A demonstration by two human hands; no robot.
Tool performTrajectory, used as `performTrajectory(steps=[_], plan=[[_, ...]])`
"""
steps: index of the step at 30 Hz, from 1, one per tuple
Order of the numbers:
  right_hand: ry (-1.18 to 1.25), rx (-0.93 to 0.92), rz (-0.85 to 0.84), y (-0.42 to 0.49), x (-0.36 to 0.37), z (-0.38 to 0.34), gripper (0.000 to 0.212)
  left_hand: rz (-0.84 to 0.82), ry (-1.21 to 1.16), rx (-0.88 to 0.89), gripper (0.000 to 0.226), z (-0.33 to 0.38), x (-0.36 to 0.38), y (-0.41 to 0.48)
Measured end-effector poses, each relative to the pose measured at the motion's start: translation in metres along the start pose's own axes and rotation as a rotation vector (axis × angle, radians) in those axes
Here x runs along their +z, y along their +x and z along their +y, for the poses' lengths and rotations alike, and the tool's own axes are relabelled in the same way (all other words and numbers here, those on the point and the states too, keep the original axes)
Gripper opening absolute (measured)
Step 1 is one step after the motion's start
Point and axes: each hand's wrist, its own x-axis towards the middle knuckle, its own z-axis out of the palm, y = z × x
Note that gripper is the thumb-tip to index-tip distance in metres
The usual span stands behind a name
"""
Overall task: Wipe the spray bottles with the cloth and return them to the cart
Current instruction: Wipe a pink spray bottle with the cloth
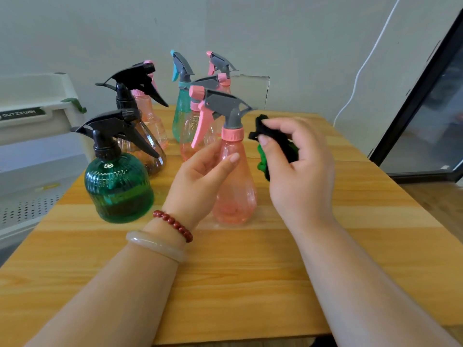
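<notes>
Dark label (21,113) on the white cart (37,92) at left, white letters apparently "OUTZIXUAN"

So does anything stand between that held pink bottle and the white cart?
Yes. The green bottle and the brown bottle behind it stand on the table between the pink bottle and the cart on the left; lifting over them looks likely.

Glossy plastic bottle (234,186) — woodgrain table (250,271)

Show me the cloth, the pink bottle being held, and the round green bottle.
cloth (281,144), head view, on its black fold.
pink bottle (235,195), head view, on its clear lower body.
round green bottle (117,189), head view, on its ribbed body.
</notes>
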Motion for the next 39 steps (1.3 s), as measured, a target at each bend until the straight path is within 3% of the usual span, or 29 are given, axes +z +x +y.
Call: performTrajectory(steps=[4, 7, 10, 16, 21, 26, 32, 37, 39], plan=[[-0.052, -0.19, -0.001, 0.002, 0.008, 0.0, 0.015, -0.053, 0.059, 0.016, 0.045, 0.002, 0.005, -0.005], [-0.042, -0.145, -0.051, -0.004, 0.013, 0.008, 0.014, -0.018, 0.065, 0.026, 0.058, 0.002, 0.004, -0.005], [-0.027, -0.079, -0.175, -0.012, 0.015, 0.014, 0.013, 0.015, 0.029, 0.013, 0.055, 0.001, -0.002, -0.003], [0.007, -0.09, 0.004, 0.001, 0.01, 0.004, 0.013, -0.034, 0.068, 0.026, 0.057, 0.001, 0.004, -0.006], [0.002, -0.084, -0.139, -0.012, 0.016, 0.009, 0.013, 0.017, 0.032, 0.035, 0.059, 0.002, 0.0, -0.003], [0.024, -0.037, -0.02, -0.002, 0.012, 0.003, 0.012, -0.022, 0.082, 0.043, 0.064, 0.0, 0.001, -0.005], [0.066, 0.074, -0.098, -0.006, 0.01, 0.001, 0.012, 0.022, 0.251, 0.075, 0.067, -0.009, -0.001, -0.005], [0.042, -0.11, 0.077, 0.004, 0.0, -0.012, 0.011, 0.05, 0.291, 0.117, 0.062, -0.008, 0.001, -0.005], [-0.002, -0.167, 0.108, 0.008, 0.0, -0.013, 0.012, 0.033, 0.262, 0.119, 0.047, -0.006, 0.003, -0.006]])
